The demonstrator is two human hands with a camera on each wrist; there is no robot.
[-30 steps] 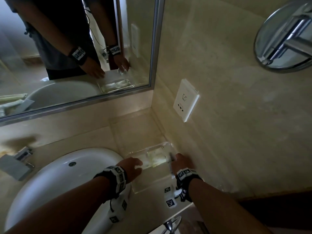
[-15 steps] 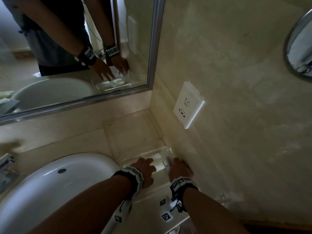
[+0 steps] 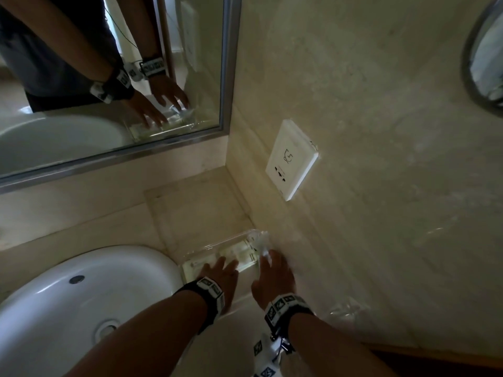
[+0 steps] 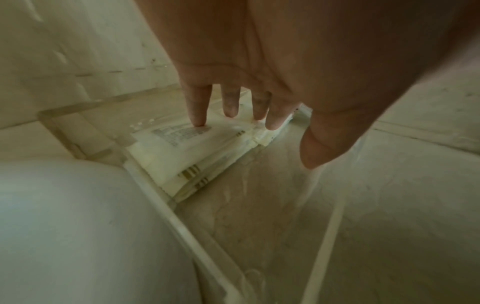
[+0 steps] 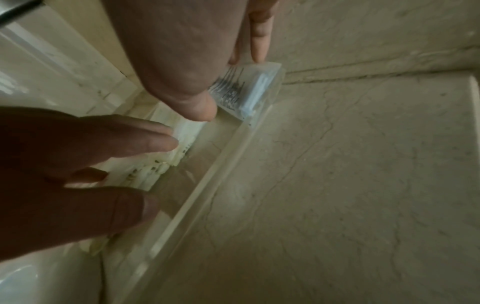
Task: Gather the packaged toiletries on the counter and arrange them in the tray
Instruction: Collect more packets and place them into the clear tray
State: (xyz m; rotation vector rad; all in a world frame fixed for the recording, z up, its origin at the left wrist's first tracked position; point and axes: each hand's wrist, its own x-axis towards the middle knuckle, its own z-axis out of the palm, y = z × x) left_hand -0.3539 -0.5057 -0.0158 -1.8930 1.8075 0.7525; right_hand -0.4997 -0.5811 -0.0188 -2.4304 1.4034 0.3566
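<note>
A clear acrylic tray stands on the beige counter between the sink and the right wall. White packets with gold stripes lie stacked in it. My left hand rests on them with straight fingers. At the tray's right end my right hand pinches a clear packet with a pale blue item between thumb and fingers, low over the tray wall. The left hand's fingers show beside it on the white packets.
The white sink borders the tray on the left. The stone wall with a white socket runs close along the right. A framed mirror hangs behind, and a round mirror sits high on the right.
Both hands have reached further into the tray. The left hand's fingers have straightened and now lie flat on the white packets. The right hand still holds the clear packet at the tray's right end.
</note>
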